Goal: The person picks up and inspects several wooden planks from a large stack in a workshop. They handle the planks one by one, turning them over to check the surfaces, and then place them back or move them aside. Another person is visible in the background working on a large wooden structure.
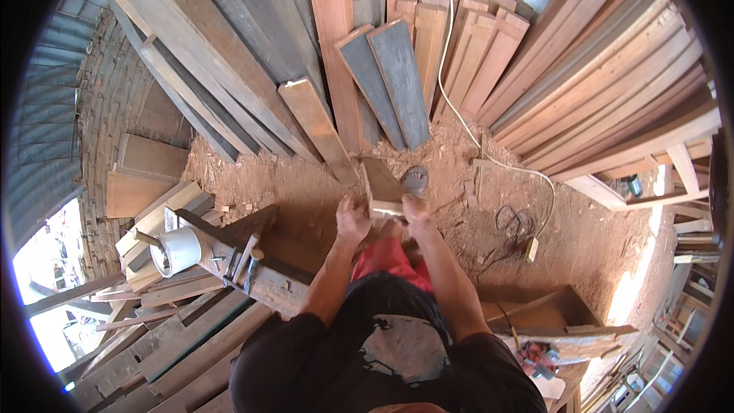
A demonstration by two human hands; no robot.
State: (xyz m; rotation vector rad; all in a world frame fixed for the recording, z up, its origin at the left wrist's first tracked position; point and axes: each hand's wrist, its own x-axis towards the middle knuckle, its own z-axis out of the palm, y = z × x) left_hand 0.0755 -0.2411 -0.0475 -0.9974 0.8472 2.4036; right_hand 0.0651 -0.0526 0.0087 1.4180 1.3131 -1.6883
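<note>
My left hand (352, 219) grips the left side of a wooden board (383, 184) near its close end. On the right side of the same end, my right hand (417, 213) holds it too. The board points away from me, tilted, its pale end face towards my body. Its far end lies near the foot of a leaning brown plank (321, 129); whether they touch I cannot tell. A sandalled foot (414, 179) shows just beyond my right hand.
Planks (229, 40) and stacked timber pieces (430, 28) lean ahead. A white bucket (176, 251) stands on a wooden bench (275, 287) at left. A cable with a socket block (532, 249) crosses the shaving-strewn floor. A red power tool (538, 357) rests at lower right.
</note>
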